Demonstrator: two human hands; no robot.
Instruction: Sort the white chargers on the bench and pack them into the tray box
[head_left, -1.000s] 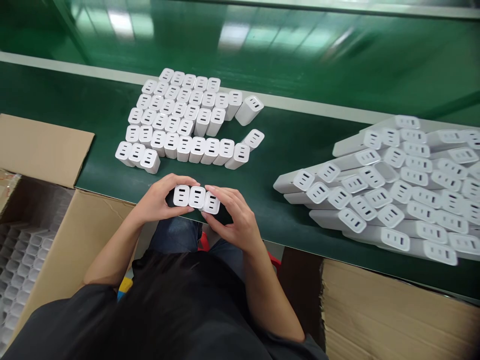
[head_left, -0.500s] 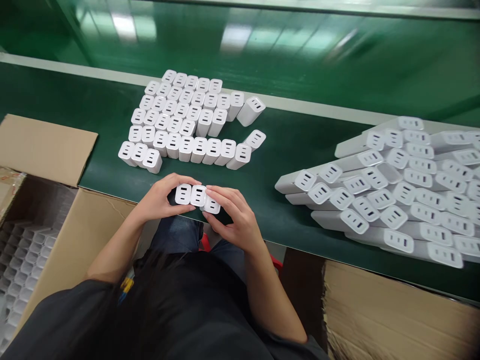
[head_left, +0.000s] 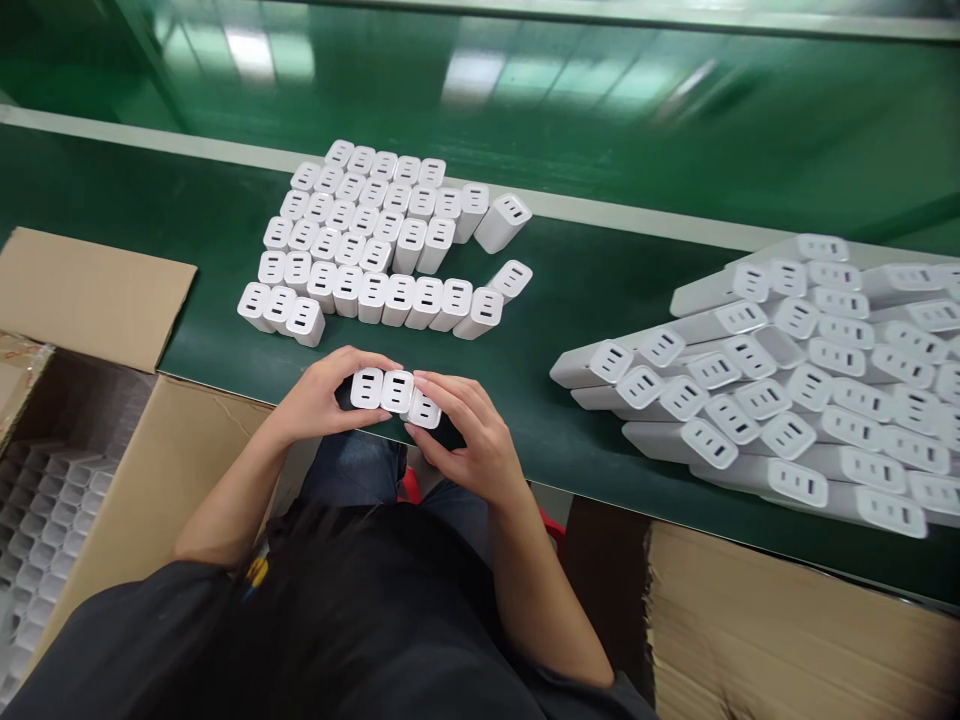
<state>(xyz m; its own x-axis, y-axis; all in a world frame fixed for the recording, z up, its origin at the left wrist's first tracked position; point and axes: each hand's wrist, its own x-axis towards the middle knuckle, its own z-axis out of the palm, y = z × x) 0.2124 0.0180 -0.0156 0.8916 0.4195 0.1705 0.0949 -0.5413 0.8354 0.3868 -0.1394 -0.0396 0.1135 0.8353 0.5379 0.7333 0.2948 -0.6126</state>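
Note:
Both my hands hold a short row of three white USB chargers [head_left: 397,391] just above the table's near edge, port faces up. My left hand [head_left: 334,390] is closed round the left end, thumb on the near side and fingers on the far side. At the right end, my right hand [head_left: 469,425] pinches the third charger [head_left: 425,408], which sits slightly nearer my body than the other two. Beyond my hands, several white chargers [head_left: 373,297] stand upright in rows, ports up. Two chargers [head_left: 504,222] at that group's right side lean.
On the right lies a big heap of white chargers [head_left: 765,397], ports toward me. A cardboard flap [head_left: 90,295] overlaps the green table [head_left: 225,350] at left. Below it, an open box holds a white divided tray [head_left: 56,540]. More cardboard [head_left: 787,620] is at lower right.

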